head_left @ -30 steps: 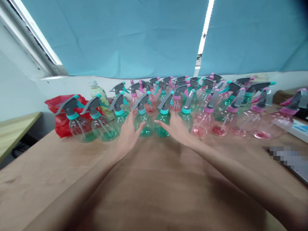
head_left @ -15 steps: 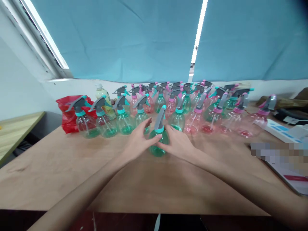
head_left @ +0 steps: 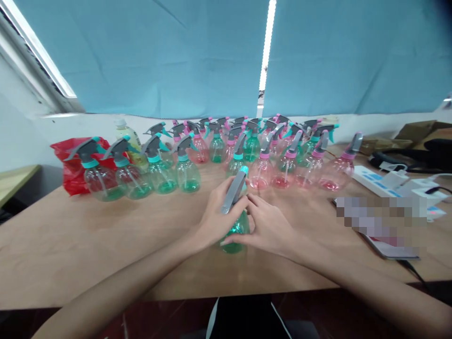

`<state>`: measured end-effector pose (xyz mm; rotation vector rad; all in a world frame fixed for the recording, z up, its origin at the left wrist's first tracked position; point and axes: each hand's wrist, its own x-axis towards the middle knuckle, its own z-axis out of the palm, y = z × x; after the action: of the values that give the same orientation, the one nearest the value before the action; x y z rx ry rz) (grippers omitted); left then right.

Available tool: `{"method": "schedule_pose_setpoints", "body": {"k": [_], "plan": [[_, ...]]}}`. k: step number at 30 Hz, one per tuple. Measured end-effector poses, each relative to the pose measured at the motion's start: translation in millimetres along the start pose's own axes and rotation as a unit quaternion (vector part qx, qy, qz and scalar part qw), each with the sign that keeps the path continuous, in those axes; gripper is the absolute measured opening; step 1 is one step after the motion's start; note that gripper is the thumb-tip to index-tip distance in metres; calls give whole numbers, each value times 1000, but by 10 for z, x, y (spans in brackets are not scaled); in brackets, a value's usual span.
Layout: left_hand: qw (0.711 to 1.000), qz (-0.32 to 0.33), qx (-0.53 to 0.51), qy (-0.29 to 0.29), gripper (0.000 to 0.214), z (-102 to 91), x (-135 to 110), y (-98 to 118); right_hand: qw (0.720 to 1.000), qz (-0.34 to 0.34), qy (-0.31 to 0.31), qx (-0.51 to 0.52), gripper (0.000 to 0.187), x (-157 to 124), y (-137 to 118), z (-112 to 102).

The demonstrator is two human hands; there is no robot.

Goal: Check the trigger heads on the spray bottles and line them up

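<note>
A green spray bottle [head_left: 237,231] with a grey and teal trigger head is between my two hands, low over the front half of the table. My left hand [head_left: 219,207] wraps round its neck, just under the head, with the thumb across the front. Around the bottle's round body closes my right hand [head_left: 270,223], its thumb low on the near side. Behind them stand more spray bottles: green ones [head_left: 189,178] to the left and pink ones [head_left: 260,174] to the right. The far sides of the held bottle and some fingertips are hidden.
On the wooden table [head_left: 116,249], a red plastic bag [head_left: 72,172] and a pale drink bottle [head_left: 127,136] stand at the left. A white power strip [head_left: 374,181] with plugs and a blurred-out flat item [head_left: 391,252] lie at the right. Several spray bottles line the back.
The held spray bottle has come nearer to me. My left hand has moved up from its body to its neck, and my right hand has gripped lower. The view has swung right.
</note>
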<state>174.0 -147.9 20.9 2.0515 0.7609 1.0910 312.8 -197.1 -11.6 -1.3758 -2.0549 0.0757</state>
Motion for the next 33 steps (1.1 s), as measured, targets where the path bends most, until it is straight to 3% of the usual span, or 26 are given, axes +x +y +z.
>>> {"method": "schedule_pose_setpoints", "body": {"k": [3,6,12,19,33], "plan": [[1000,1,-6,14,23,106,73,-11,998,-19,-44,39,55,-109,285,-93],[1000,-1,-1,10,21,163,174,-30,997,17,-62,33,52,-235,647,-133],[1000,-6,17,22,25,199,355,-105,997,20,-70,-20,55,-310,1169,-15],[1000,2,25,11,18,180,418,-139,998,14,-48,-36,52,-163,1198,150],[1000,-6,-16,-5,8,179,417,-139,998,9,-34,-46,44,-101,1218,259]]}}
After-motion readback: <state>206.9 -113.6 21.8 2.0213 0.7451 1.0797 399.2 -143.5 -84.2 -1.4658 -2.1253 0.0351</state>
